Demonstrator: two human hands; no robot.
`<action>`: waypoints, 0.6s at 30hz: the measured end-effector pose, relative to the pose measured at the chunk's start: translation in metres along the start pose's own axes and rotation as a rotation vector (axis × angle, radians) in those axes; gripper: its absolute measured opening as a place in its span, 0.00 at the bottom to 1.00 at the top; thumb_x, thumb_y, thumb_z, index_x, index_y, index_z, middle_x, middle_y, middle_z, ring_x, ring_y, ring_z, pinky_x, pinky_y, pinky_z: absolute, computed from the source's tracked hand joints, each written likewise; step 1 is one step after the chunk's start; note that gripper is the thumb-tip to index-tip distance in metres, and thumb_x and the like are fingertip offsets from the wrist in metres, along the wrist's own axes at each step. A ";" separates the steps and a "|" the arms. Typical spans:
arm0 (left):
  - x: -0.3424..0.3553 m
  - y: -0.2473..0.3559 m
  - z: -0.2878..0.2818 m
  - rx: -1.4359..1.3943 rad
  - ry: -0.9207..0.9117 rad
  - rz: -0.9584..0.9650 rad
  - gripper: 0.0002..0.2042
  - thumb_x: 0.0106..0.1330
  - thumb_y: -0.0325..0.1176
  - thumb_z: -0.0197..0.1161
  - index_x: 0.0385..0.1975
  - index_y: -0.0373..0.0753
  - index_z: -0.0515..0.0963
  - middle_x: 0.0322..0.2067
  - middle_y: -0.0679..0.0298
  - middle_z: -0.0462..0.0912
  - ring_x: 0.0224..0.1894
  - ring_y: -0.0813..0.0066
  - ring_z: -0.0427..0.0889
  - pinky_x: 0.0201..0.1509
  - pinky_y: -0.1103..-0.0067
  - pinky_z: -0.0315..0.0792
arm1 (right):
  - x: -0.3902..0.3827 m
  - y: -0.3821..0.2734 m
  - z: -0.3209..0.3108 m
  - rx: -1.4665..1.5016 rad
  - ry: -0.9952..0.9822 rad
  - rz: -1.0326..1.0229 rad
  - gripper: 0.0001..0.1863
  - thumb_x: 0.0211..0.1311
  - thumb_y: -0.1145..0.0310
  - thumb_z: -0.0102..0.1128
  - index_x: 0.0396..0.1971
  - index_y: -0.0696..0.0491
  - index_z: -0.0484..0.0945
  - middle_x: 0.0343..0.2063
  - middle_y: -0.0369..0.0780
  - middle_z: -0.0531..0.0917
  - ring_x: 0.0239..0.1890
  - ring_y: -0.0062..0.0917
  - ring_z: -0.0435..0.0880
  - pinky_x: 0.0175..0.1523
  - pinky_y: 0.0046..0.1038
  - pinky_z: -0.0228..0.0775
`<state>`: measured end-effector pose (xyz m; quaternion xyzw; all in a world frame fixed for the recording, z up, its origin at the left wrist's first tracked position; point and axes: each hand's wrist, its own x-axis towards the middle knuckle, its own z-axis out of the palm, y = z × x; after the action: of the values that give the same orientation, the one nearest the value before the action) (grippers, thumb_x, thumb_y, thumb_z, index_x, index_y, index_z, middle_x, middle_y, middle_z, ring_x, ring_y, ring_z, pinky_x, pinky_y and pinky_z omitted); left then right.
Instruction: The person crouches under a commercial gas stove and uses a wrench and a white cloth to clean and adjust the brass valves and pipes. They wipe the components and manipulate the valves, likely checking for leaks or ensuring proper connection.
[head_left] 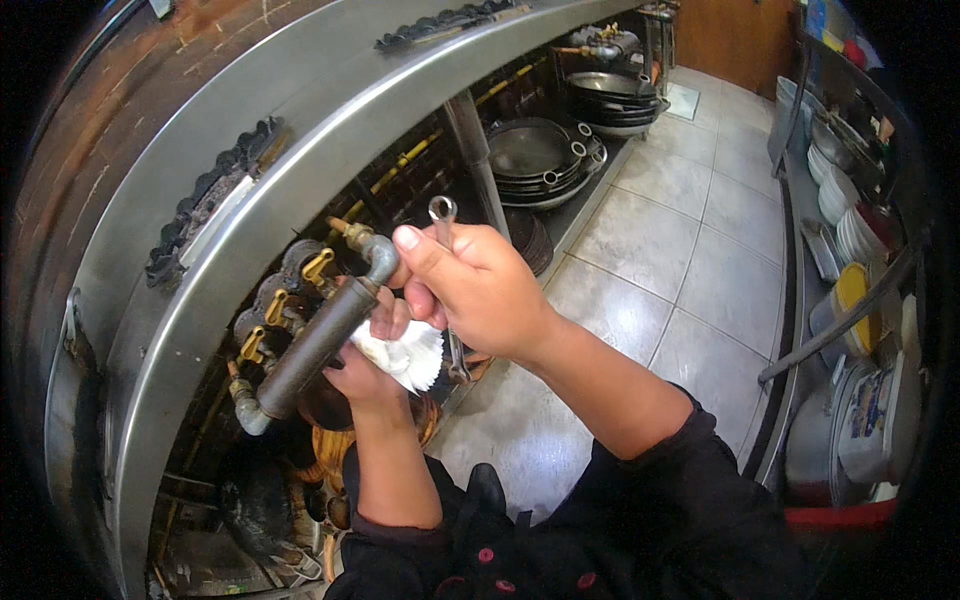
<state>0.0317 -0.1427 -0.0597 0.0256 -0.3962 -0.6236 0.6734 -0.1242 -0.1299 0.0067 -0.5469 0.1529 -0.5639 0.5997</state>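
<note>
My right hand [478, 288] grips a metal spanner [442, 212] whose ring end sticks up above my thumb and whose other end shows below the palm. The thumb rests against the grey elbow fitting [381, 256] at the top of a thick brown pipe [318, 345]. My left hand [372, 370] is under the pipe, closed on a white cloth [410, 355]. The pipe runs along the front of a steel stove [300, 180], beside a row of brass gas valves [290, 290].
Stacked dark woks and pans [540, 160] sit on the shelf under the stove, more of them [612, 100] further back. A tiled floor [680, 260] runs down the aisle. On the right, a rack holds white plates [850, 215], bowls and containers [870, 400].
</note>
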 end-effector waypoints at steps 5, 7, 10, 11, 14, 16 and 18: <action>0.008 -0.011 0.000 0.024 0.013 -0.001 0.12 0.64 0.42 0.47 0.32 0.39 0.69 0.24 0.67 0.69 0.24 0.77 0.72 0.25 0.81 0.68 | 0.003 0.009 -0.001 0.019 0.020 -0.009 0.23 0.71 0.59 0.43 0.16 0.57 0.70 0.15 0.38 0.76 0.16 0.18 0.76 0.23 0.21 0.69; 0.007 -0.011 0.002 0.109 0.058 -0.058 0.12 0.67 0.42 0.45 0.32 0.40 0.68 0.22 0.67 0.68 0.23 0.78 0.70 0.24 0.80 0.67 | 0.004 0.012 -0.002 0.008 0.005 -0.005 0.22 0.70 0.58 0.45 0.18 0.56 0.71 0.13 0.35 0.73 0.14 0.15 0.71 0.22 0.19 0.66; -0.016 0.000 -0.008 0.343 0.200 -0.130 0.13 0.70 0.42 0.45 0.32 0.39 0.67 0.21 0.67 0.65 0.21 0.79 0.66 0.23 0.81 0.64 | 0.003 0.010 -0.002 0.079 0.048 0.088 0.22 0.69 0.56 0.47 0.19 0.57 0.72 0.12 0.34 0.73 0.13 0.15 0.68 0.19 0.18 0.61; -0.030 0.006 -0.005 0.402 0.190 -0.152 0.13 0.70 0.42 0.46 0.32 0.38 0.67 0.20 0.67 0.63 0.21 0.78 0.65 0.23 0.82 0.62 | 0.003 0.010 -0.003 0.067 0.045 0.084 0.22 0.69 0.56 0.47 0.19 0.57 0.73 0.12 0.35 0.73 0.12 0.15 0.68 0.19 0.18 0.61; -0.059 0.034 0.027 0.532 0.160 -0.195 0.12 0.71 0.38 0.44 0.34 0.35 0.67 0.19 0.66 0.62 0.19 0.78 0.61 0.23 0.83 0.61 | 0.005 0.014 -0.004 0.062 0.042 0.081 0.22 0.68 0.55 0.48 0.20 0.58 0.74 0.12 0.35 0.73 0.12 0.15 0.68 0.18 0.18 0.60; -0.069 0.053 0.048 0.617 0.053 -0.139 0.13 0.71 0.40 0.46 0.29 0.36 0.66 0.15 0.66 0.61 0.14 0.78 0.60 0.18 0.81 0.58 | 0.006 0.015 -0.008 0.064 0.048 0.091 0.22 0.68 0.56 0.48 0.21 0.58 0.75 0.12 0.35 0.73 0.11 0.15 0.68 0.18 0.18 0.59; -0.065 0.076 0.078 0.634 -0.134 -0.120 0.13 0.68 0.39 0.52 0.31 0.33 0.69 0.16 0.64 0.63 0.16 0.79 0.61 0.16 0.83 0.59 | 0.005 0.010 -0.011 0.054 0.042 0.090 0.22 0.68 0.56 0.47 0.21 0.58 0.75 0.12 0.35 0.73 0.12 0.15 0.68 0.18 0.18 0.59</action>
<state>0.0562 -0.0346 0.0014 0.2161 -0.6117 -0.5082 0.5665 -0.1260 -0.1416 -0.0030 -0.5111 0.1745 -0.5517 0.6355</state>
